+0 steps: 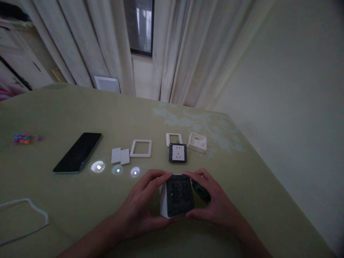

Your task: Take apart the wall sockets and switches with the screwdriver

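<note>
Both my hands grip a small boxy wall-switch unit [176, 196], dark grey on top with white sides, near the table's front edge. My left hand [141, 208] wraps its left side with fingers curled over the top. My right hand [215, 202] holds its right side, and a dark green object [201, 190], perhaps a tool handle, lies under that hand's fingers. Just beyond sits a black-framed socket module [177, 153] with a white face.
On the green table [255, 200] lie a black phone [78, 152], two white switch plates [120, 156], a white frame [141, 148], a smaller white frame [173, 138], a white back box [197, 142], colourful bits [25, 138] and a white cable [24, 215]. Curtains hang behind.
</note>
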Motion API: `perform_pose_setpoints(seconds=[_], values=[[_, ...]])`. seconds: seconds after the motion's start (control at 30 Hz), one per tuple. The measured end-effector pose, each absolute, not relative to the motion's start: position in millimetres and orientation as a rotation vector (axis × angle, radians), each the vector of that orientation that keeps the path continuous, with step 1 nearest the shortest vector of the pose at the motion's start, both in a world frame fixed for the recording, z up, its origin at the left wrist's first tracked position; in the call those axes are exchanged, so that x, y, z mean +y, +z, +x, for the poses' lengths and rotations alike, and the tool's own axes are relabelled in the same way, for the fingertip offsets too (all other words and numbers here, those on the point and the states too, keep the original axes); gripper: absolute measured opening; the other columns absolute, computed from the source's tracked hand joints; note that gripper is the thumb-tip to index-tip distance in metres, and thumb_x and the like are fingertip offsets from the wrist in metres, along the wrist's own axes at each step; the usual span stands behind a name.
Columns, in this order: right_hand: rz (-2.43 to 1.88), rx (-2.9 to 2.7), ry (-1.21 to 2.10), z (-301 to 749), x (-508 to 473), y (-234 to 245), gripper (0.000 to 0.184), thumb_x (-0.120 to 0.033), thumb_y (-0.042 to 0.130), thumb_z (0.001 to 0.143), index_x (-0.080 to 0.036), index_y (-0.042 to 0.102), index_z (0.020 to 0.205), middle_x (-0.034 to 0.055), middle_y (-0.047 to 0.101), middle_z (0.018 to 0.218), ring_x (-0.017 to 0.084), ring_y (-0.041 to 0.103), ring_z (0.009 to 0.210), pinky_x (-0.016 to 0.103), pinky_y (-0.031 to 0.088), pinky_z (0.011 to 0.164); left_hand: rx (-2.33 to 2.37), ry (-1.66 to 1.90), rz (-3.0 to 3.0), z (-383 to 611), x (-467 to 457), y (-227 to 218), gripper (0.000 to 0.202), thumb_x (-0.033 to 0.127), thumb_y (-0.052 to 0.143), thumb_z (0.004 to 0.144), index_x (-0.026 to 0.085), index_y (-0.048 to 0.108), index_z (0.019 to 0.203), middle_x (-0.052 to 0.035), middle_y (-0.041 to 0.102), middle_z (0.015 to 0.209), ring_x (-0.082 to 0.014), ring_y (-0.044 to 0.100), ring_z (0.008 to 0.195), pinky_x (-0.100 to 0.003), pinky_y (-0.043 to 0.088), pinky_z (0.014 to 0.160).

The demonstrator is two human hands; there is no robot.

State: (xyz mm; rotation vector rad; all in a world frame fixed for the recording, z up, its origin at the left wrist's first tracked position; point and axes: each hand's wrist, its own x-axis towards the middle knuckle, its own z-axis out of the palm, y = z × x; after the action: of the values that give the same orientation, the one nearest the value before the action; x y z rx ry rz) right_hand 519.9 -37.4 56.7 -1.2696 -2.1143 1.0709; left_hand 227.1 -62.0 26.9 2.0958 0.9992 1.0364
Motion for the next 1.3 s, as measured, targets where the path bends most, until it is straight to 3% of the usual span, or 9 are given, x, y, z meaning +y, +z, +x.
perform_pose_setpoints(seconds=[0.53,0.73,0.87,0.93,1.0,1.07,1.1,1.2,1.3], values=[[-1.284,-2.154,1.067,503,-40,54,0.091,-0.039,0.103,0.069,-0.022,0.061,0.148,0.0141,0.065,0.145,0.034,0.065,0.134,0.051,0.051,0.118,1.047,0.857,2.066,221,-48,14,0.1,0.029,0.091,0.08,0.043,0.037,0.163,-0.007,0.058,0.154,-0.0373,0.064,0.138,-0.057,0.057,0.116],[-1.333,-2.238,1.011,500,-43,50,0.094,-0.041,0.1,0.073,-0.021,0.057,0.154,0.0165,0.059,0.151,0.035,0.065,0.135,0.053,0.052,0.119,1.092,0.722,2.091,216,-45,12,0.093,0.033,0.094,0.077,0.038,0.046,0.157,-0.0096,0.06,0.155,-0.0421,0.062,0.14,-0.065,0.054,0.117],[-1.253,-2.104,0.952,504,-42,52,0.1,-0.055,0.102,0.069,-0.024,0.059,0.154,0.018,0.054,0.158,0.038,0.058,0.145,0.056,0.048,0.122,1.108,0.684,2.06,215,-44,15,0.082,0.038,0.091,0.082,0.036,0.052,0.154,-0.01,0.064,0.153,-0.0411,0.065,0.138,-0.065,0.055,0.116],[-1.155,-1.94,0.912,507,-44,61,0.075,-0.058,0.093,0.081,-0.025,0.069,0.143,0.015,0.065,0.144,0.032,0.066,0.133,0.049,0.056,0.113,1.113,0.669,2.051,215,-43,16,0.082,0.038,0.09,0.083,0.037,0.051,0.156,-0.0103,0.062,0.156,-0.0407,0.063,0.14,-0.066,0.054,0.118],[-1.045,-1.721,0.946,509,-47,76,0.033,-0.051,0.077,0.1,-0.024,0.077,0.12,0.0082,0.075,0.113,0.018,0.075,0.09,0.03,0.063,0.079,1.115,0.654,2.041,213,-43,15,0.084,0.037,0.09,0.084,0.038,0.05,0.158,-0.0102,0.061,0.159,-0.0407,0.061,0.143,-0.068,0.05,0.121],[-0.9,-1.495,1.061,505,-49,96,0.025,-0.045,0.065,0.109,-0.023,0.074,0.102,0.0008,0.072,0.087,0.006,0.053,0.048,0.018,0.042,0.043,1.101,0.634,2.017,211,-42,14,0.085,0.036,0.089,0.085,0.04,0.048,0.16,-0.0095,0.059,0.162,-0.0399,0.06,0.146,-0.068,0.047,0.123],[-0.804,-1.4,1.115,501,-49,106,0.027,-0.044,0.062,0.111,-0.022,0.072,0.099,-0.0014,0.07,0.08,0.005,0.044,0.041,0.017,0.032,0.037,1.084,0.624,1.994,211,-42,14,0.086,0.036,0.089,0.086,0.041,0.047,0.161,-0.009,0.058,0.164,-0.0388,0.06,0.147,-0.067,0.048,0.123],[-0.617,-1.297,1.141,477,-43,136,0.032,-0.047,0.061,0.11,-0.022,0.069,0.091,-0.0011,0.066,0.075,0.009,0.053,0.048,0.019,0.039,0.039,1.037,0.617,1.93,211,-42,14,0.085,0.034,0.087,0.088,0.044,0.045,0.162,-0.0069,0.053,0.167,-0.035,0.062,0.145,-0.06,0.054,0.12],[-0.615,-1.41,0.946,447,-30,154,0.038,-0.045,0.06,0.111,-0.021,0.066,0.083,0.0002,0.067,0.075,0.012,0.062,0.066,0.024,0.051,0.062,1.024,0.657,1.884,212,-43,12,0.086,0.03,0.088,0.087,0.044,0.047,0.161,-0.0062,0.054,0.167,-0.0356,0.061,0.146,-0.059,0.054,0.121]])
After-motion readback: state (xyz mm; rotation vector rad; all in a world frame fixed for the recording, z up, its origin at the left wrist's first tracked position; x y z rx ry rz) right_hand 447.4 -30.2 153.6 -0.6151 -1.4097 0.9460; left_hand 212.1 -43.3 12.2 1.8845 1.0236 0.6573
